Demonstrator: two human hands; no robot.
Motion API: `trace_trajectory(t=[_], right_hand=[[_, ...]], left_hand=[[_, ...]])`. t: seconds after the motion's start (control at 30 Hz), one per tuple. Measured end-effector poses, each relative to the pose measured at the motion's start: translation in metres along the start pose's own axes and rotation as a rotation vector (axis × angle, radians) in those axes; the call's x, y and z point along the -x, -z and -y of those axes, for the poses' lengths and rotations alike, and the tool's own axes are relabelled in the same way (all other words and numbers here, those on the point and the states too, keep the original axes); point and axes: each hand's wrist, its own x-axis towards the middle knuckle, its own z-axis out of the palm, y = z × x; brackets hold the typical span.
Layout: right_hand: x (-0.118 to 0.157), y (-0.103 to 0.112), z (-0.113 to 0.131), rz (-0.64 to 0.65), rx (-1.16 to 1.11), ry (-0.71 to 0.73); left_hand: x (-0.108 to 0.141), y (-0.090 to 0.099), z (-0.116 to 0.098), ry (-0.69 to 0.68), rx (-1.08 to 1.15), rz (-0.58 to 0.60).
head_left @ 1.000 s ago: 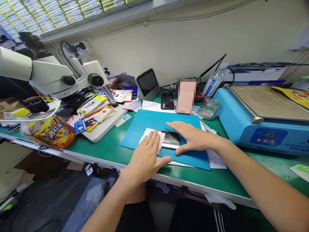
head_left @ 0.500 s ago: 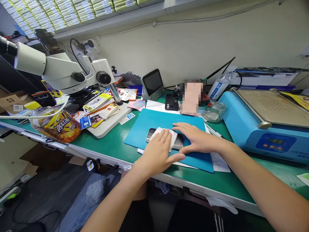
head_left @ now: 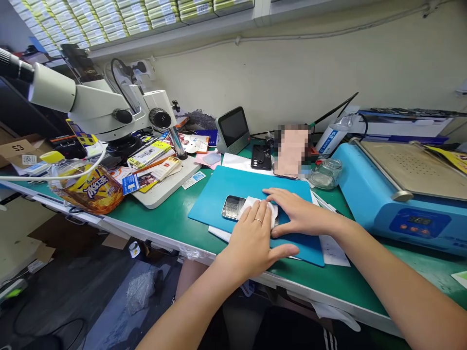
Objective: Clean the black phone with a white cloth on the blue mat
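Observation:
On a blue mat lies a smartphone, its dark glossy face showing at the left end. My left hand, a ring on one finger, presses a folded white tissue onto the phone with its fingers together and its thumb out to the side. The tissue covers the phone's right part. My right hand is at the phone's right end, its thumb at the near edge and its fingers at the far edge, bracing it between them. The fingertip contact is partly hidden.
A microscope and a bottle of tea stand at the left. Behind the mat are a black phone, a small display and a glass jar. A blue heating plate fills the right side.
My left hand has slid the tissue rightward along the phone, uncovering more of its left end. My right hand stays by the right end. The view has shifted slightly.

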Motion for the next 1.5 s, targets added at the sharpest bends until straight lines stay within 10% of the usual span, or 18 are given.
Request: trace_trajectory(t=[0.33, 0.77, 1.13, 1.5], right_hand=[[0.000, 0.001, 0.002, 0.012, 0.009, -0.017], [0.001, 0.001, 0.003, 0.004, 0.000, -0.010], [0.000, 0.001, 0.000, 0.020, 0.011, -0.011], [0.001, -0.001, -0.002, 0.003, 0.008, 0.025]], left_hand=[[0.008, 0.013, 0.042, 0.094, -0.056, 0.011], [0.014, -0.004, -0.012, -0.006, -0.005, 0.007], [0.018, 0.011, 0.038, 0.141, -0.102, 0.002], [0.018, -0.003, -0.015, 0.034, -0.060, 0.005]])
